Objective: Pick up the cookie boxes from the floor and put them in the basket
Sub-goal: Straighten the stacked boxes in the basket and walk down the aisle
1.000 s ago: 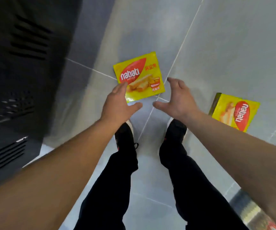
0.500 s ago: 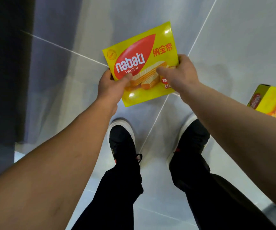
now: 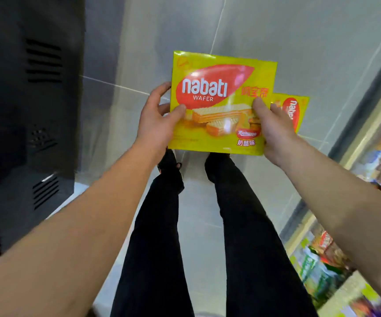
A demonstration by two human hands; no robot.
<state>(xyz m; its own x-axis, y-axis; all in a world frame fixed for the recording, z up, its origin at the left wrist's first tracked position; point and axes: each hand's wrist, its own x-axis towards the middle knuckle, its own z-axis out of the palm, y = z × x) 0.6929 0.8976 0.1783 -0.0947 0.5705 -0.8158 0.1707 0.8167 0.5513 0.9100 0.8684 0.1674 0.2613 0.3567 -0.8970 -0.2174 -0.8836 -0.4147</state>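
A yellow Nabati wafer cookie box (image 3: 219,88) with a red logo is held up flat in front of me, well above the floor. My left hand (image 3: 156,121) grips its left edge, thumb on the front. My right hand (image 3: 272,129) grips its lower right edge. A second yellow cookie box (image 3: 298,110) lies on the grey floor behind the held box and my right hand, mostly hidden. No basket is in view.
A tall dark metal cabinet (image 3: 29,99) with vent slots stands on the left. Store shelves (image 3: 356,225) with colourful packets run along the right. My legs and black shoes (image 3: 168,163) stand on the grey tiled floor (image 3: 276,30) below the box.
Both hands closed on the box on the floor, then lifted it up toward me. The view rose with it, and the shelves on the right came into sight.
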